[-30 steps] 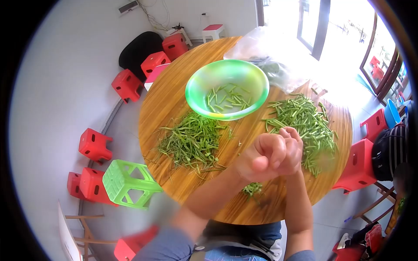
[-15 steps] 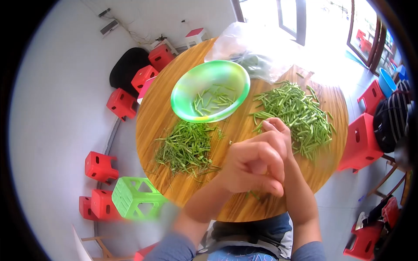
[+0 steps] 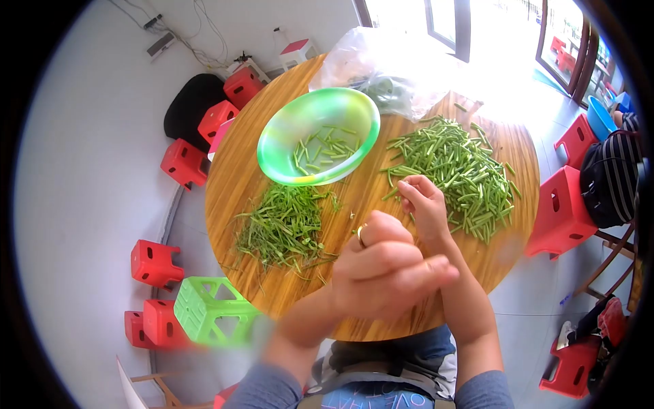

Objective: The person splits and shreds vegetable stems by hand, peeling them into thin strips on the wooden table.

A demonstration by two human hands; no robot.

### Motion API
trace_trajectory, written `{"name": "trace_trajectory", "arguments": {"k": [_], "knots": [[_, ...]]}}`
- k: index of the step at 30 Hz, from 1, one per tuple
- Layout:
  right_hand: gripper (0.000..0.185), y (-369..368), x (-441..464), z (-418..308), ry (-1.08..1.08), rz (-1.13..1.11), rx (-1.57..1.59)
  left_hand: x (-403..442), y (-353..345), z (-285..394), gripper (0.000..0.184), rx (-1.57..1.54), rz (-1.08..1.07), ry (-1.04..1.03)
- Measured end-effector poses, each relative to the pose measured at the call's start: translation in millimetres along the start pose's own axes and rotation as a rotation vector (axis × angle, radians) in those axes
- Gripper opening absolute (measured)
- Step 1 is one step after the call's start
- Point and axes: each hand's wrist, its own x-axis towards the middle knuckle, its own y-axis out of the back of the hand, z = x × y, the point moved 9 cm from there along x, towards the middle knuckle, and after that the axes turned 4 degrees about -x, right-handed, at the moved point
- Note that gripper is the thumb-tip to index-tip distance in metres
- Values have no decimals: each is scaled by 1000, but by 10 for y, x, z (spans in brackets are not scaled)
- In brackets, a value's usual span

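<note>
My left hand, with a ring on one finger, is raised over the near part of the round wooden table. Its fingers are curled in; what they hold, if anything, is hidden. Beyond it, my right hand pinches at the near left edge of a pile of cut green stems; nothing can be made out clearly between its fingertips. Several cut stems lie in a green and white basin. A heap of leafy green trimmings lies just in front of the basin.
A clear plastic bag with something green inside stands at the table's far edge. A green stool is close to the table's left side. Red stools stand on both sides, with a black striped bag at the right.
The two hands have moved apart; the left is now nearer and lower, the right stays by the stem pile. The view has shifted, so the table and basin appear further left.
</note>
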Motion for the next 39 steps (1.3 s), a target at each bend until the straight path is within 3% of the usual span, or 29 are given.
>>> {"name": "trace_trajectory", "arguments": {"k": [2,9,14,17,23,39], "knots": [[12,-11,-9,-12,-9,-1,-20,-111,-22,-186,24,99,40,28],[15,-104,-30,-77,112,-54,-100,-897,-110,-1494,29,65,232,644],[12,-215,-86,-76,152,-101,-243,-1340,-221,-1812,40,-123,412,870],[12,-313,-139,-37,181,-154,-325,-1521,-264,-1953,35,-348,550,1055],[17,-464,-223,32,58,-225,-397,-1738,-244,-2138,26,-531,730,1116],[16,-347,-185,258,-227,-157,-235,-1696,-52,-2043,20,-38,613,934]]}}
